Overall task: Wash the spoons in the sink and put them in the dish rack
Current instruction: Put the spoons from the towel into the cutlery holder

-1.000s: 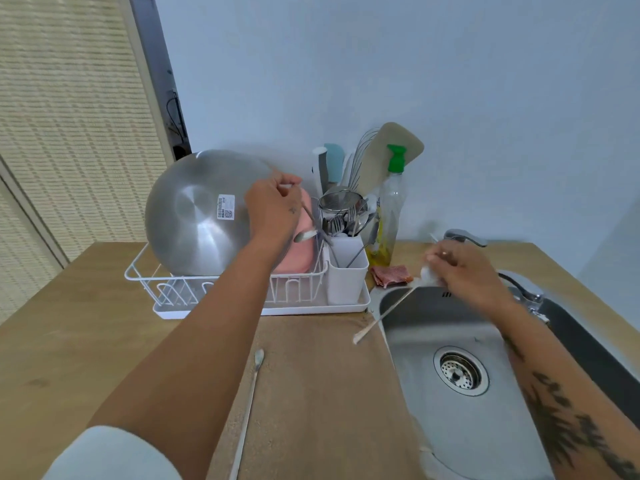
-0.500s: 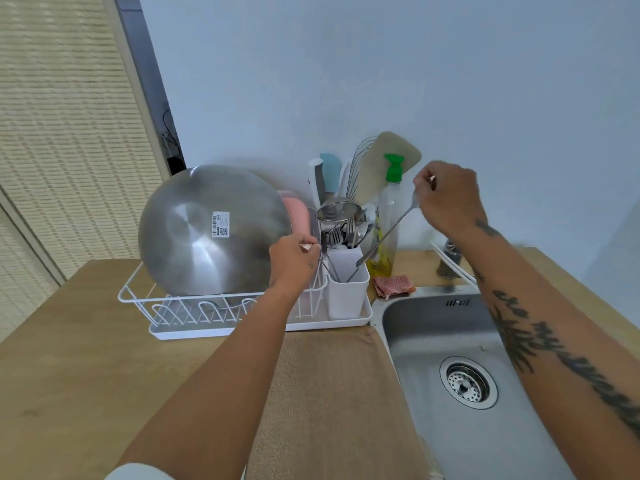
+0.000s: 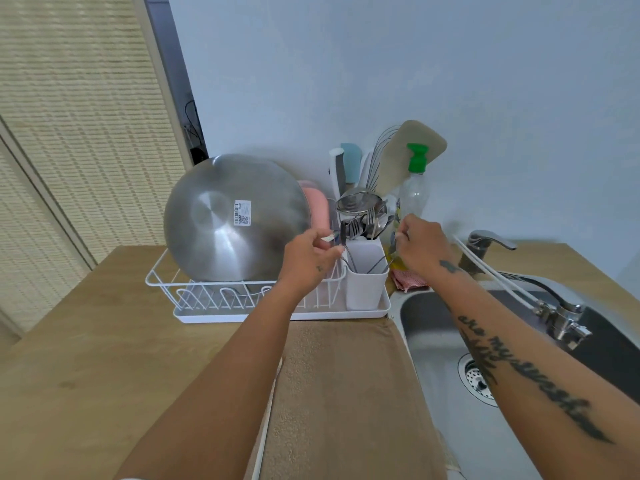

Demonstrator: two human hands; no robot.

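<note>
The dish rack [image 3: 207,317] is set along the counter's [image 3: 86,341] back edge. At its right end, the white cutlery cup [image 3: 367,285] is flanked by both hands. A first spoon [image 3: 342,237], near upright over the cup, is pinched by the left hand [image 3: 308,259]. A second spoon [image 3: 381,263], slanting down-left into it, is pinched by the right hand [image 3: 420,247].

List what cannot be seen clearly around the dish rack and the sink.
Head view:
Number of spoons in the cutlery holder: handles overlap.
Whether the left hand or the right hand holds one: fingertips small and blurred.
Pink dish: mostly behind the steel bowl.
Sink: cut by the bottom and right edges, crossed by the right forearm.
</note>
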